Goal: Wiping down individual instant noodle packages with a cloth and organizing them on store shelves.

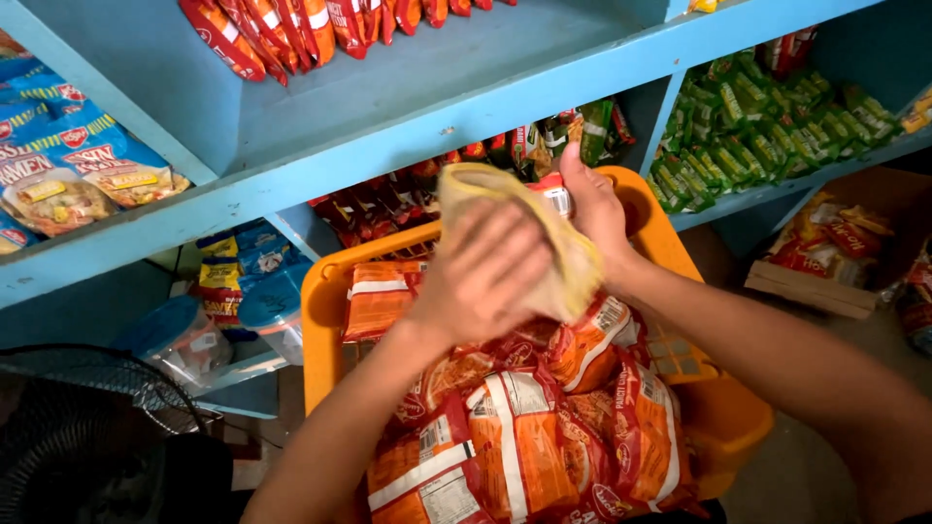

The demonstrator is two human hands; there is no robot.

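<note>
A pale yellow cloth (544,228), soft and crumpled, is wrapped over the top of a packet (556,197) whose red and white corner peeks out just beneath the cloth's upper fold, above an orange plastic basket (325,320) in front of blue shelves (408,116). The left hand (482,275) lies palm-down on the cloth, fingers curled and pressing it against the packet, forearm rising from the lower left of the frame. The right hand (594,209) clasps the packet and cloth from the far side, thumb up along the edge and fingers closed round the back, its forearm running down to the lower right. Beneath both hands the basket is heaped with orange noodle packets (524,427), glossy, striped in white and piled loosely across one another. On the shelves behind, red packets (282,29) hang over the upper board, blue packets (68,165) are stacked at the far left, and green packets (767,126) fill the compartment at right. Clear tubs with blue lids (184,335) stand on a lower shelf at left, and the grille of a dark fan (87,408) shows in the bottom left corner.
</note>
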